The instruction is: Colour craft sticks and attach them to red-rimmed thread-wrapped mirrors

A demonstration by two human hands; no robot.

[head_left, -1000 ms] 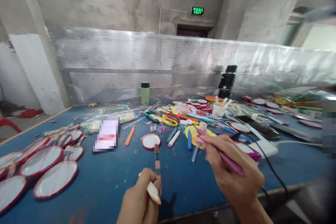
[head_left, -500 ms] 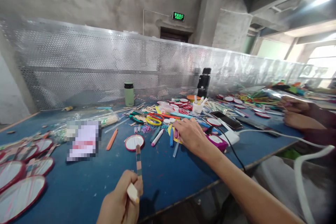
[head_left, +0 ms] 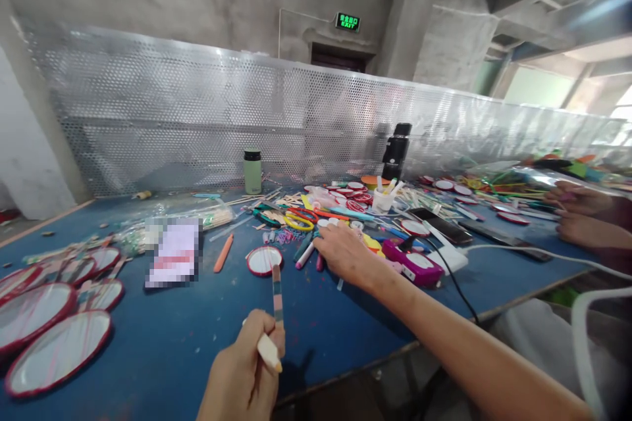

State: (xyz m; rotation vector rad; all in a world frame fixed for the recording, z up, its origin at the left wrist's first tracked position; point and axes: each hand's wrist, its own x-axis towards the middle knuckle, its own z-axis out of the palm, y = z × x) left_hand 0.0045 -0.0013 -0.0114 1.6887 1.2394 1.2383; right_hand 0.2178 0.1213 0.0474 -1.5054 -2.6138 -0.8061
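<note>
L hand (head_left: 249, 363): grip clamped on the striped stick (head_left: 277, 296), w/ the cream marker (head_left: 268, 350) tucked in the same fist. The red-rimmed disc (head_left: 264, 260) is at the stick's far end, just above or on the surface (head_left: 207, 329); can't tell which. Best to hold both snug, yellowish marker end kept off the stick. R hand (head_left: 345, 253) is over the pens, by the magenta pen (head_left: 320, 263) and white marker (head_left: 306, 254); fingertips hidden, so can't tell if that grip is apart or together. Should handle one barrel at a time, w/o sweeping its neighbours. Vs. 1 s ago: R hand had a mauve pen up in the air; now it's down at the pens. L hold approx. same.
</note>
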